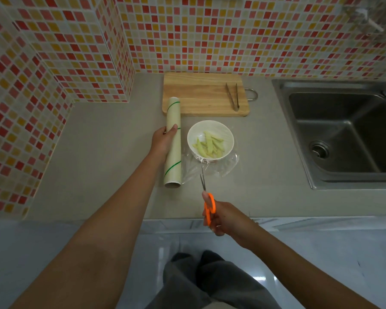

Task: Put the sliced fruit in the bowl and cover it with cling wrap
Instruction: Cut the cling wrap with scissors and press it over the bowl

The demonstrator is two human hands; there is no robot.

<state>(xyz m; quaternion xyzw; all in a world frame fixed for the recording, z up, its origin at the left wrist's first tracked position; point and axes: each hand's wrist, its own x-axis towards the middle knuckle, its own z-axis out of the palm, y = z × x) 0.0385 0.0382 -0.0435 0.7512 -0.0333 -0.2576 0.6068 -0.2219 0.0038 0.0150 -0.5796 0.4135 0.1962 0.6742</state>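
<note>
Looking down onto a grey kitchen counter (112, 139) edged by red, orange and cream mosaic tiles. Near the middle, a white bowl (210, 139) holding pale green sliced fruit (208, 145), already lying inside. Over the bowl, a sheet of clear cling wrap (212, 167), spreading loose and wrinkled onto the counter on the near side, seemingly still joined to the cling wrap roll (173, 142) lying just to the bowl's left. Left hand (163, 139) wrapped around the middle of that roll, pinning it down. Right hand (223, 217) closed through the orange handles of scissors (206, 197), blades narrowly parted or nearly together, tips over the near edge of the film; contact with the film impossible to confirm. Beyond the bowl, a wooden cutting board (201, 94) carrying metal tongs (232, 97); to the right, a steel sink (343, 134). Judging from the look alone: film very light, limp and clingy, likely to bunch or stick to itself, so best kept taut from the roll and pinched at its free edge; roll stiff and light, easily gripped mid-length; bowl probably ceramic, breakable, steadied at the rim; fruit soft and moist, better left untouched.
</note>
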